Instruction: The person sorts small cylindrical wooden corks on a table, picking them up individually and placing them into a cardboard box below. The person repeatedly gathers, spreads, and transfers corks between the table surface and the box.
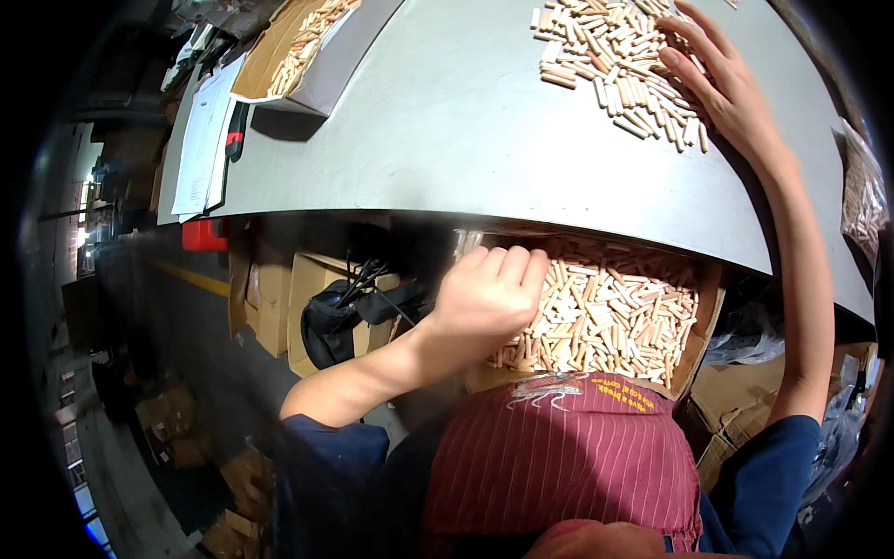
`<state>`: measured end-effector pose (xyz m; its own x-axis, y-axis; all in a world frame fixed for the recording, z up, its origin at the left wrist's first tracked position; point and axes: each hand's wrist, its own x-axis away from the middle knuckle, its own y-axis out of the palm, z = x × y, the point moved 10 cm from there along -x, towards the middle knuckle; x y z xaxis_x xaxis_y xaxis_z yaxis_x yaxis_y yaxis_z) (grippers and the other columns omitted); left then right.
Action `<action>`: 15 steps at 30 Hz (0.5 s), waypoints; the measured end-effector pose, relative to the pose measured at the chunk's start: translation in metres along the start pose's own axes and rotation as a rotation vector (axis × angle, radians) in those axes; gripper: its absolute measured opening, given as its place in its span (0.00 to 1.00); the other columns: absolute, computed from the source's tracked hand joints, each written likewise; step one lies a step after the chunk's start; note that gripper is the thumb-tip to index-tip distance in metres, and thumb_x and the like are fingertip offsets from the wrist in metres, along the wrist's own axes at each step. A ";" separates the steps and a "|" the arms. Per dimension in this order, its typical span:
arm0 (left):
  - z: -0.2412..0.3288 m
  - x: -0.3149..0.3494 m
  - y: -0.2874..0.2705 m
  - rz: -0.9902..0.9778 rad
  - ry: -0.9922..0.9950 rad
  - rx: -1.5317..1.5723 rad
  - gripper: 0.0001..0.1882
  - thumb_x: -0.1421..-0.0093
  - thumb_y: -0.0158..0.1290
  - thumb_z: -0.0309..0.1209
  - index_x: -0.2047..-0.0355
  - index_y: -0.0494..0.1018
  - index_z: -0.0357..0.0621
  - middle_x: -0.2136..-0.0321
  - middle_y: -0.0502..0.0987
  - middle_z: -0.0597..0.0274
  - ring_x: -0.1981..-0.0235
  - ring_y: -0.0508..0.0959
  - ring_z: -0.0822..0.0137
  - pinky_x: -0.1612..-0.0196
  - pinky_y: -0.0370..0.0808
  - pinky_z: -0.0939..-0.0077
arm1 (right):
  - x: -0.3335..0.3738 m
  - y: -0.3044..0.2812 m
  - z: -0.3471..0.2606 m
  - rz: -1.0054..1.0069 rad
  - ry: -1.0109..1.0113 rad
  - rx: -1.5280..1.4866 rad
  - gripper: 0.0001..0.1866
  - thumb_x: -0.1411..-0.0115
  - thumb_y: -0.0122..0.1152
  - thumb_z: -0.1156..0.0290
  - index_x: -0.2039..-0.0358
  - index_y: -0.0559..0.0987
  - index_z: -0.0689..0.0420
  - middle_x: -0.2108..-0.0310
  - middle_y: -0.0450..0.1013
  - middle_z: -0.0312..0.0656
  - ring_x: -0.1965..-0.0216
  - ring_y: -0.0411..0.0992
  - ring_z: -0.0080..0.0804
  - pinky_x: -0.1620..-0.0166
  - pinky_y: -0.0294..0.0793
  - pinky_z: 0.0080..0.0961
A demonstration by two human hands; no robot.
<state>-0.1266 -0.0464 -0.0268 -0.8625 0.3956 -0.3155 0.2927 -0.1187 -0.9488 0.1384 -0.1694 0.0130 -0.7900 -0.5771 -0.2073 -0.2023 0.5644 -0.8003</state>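
A loose pile of short wooden dowels (643, 79) lies on the grey tabletop at the far right. My right hand (731, 88) reaches over the pile's right side, its fingers apart and the fingertips at the dowels. Below the table's front edge, a cardboard box (710, 312) full of more wooden dowels (605, 317) sits against my body. My left hand (494, 293) is closed in a fist at the box's left side, over the dowels. Whatever those curled fingers hold, if anything, is hidden. A bit of clear plastic (468, 244) shows just behind its knuckles.
On the table's left stand an open carton (312, 70) of dowels, papers (207, 140) and a black-and-red tool (237, 132). A carton with a black bag (331, 321) is below left. Plastic bags (861, 186) lie at the right edge.
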 end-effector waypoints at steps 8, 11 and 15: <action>0.001 -0.006 0.013 -0.015 -0.029 -0.097 0.04 0.54 0.55 0.27 0.78 0.70 0.48 0.81 0.68 0.65 0.80 0.72 0.65 0.73 0.67 0.72 | -0.006 0.002 0.017 0.087 -0.161 0.040 0.23 0.27 0.60 0.54 0.41 0.76 0.56 0.35 0.64 0.49 0.38 0.68 0.44 0.36 0.70 0.36; 0.000 -0.004 0.018 -0.027 -0.033 -0.082 0.05 0.52 0.55 0.27 0.79 0.69 0.48 0.82 0.69 0.64 0.81 0.72 0.64 0.74 0.68 0.71 | -0.006 0.005 0.027 0.087 -0.173 -0.050 0.23 0.28 0.60 0.54 0.41 0.76 0.55 0.37 0.65 0.47 0.40 0.69 0.42 0.37 0.70 0.35; -0.001 -0.006 0.016 -0.051 -0.058 -0.039 0.06 0.49 0.57 0.27 0.79 0.70 0.48 0.82 0.71 0.64 0.81 0.74 0.63 0.74 0.68 0.71 | -0.005 0.005 0.026 0.053 -0.131 -0.128 0.22 0.28 0.61 0.55 0.42 0.76 0.56 0.39 0.65 0.47 0.43 0.70 0.42 0.39 0.71 0.34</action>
<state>-0.1159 -0.0495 -0.0395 -0.8988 0.3471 -0.2679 0.2624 -0.0636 -0.9629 0.1567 -0.1788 -0.0049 -0.7211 -0.6119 -0.3250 -0.2415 0.6617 -0.7098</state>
